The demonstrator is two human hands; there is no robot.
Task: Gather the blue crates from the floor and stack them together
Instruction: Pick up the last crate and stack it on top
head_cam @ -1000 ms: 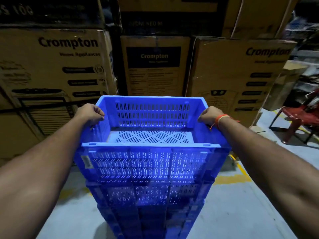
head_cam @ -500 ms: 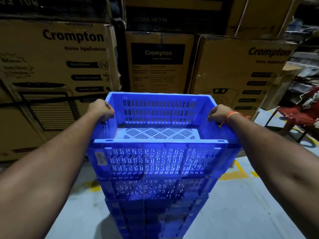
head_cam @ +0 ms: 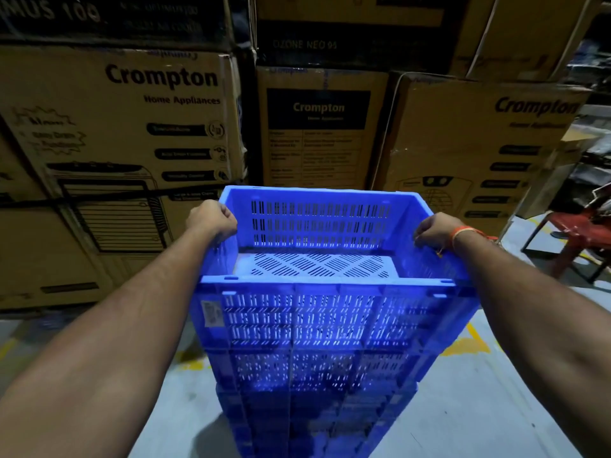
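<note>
Hands, two, grip the top slotted blue plastic crate [head_cam: 330, 292]: left hand [head_cam: 211, 219] and right hand [head_cam: 434, 232] curl over opposite rims; at least three crates stacked.

The scene was dim, the upper corners falling nearly to black. Light fell hardest on the top blue crate [head_cam: 317, 259], whose slatted walls glowed oversaturated, while the lower crates sank into shadow. A dark shadow pooled on the floor [head_cam: 479, 408] at the stack's left. Straight cardboard boxes [head_cam: 139, 127] bowed toward the edges from wide-angle distortion; fine print was soft.
</note>
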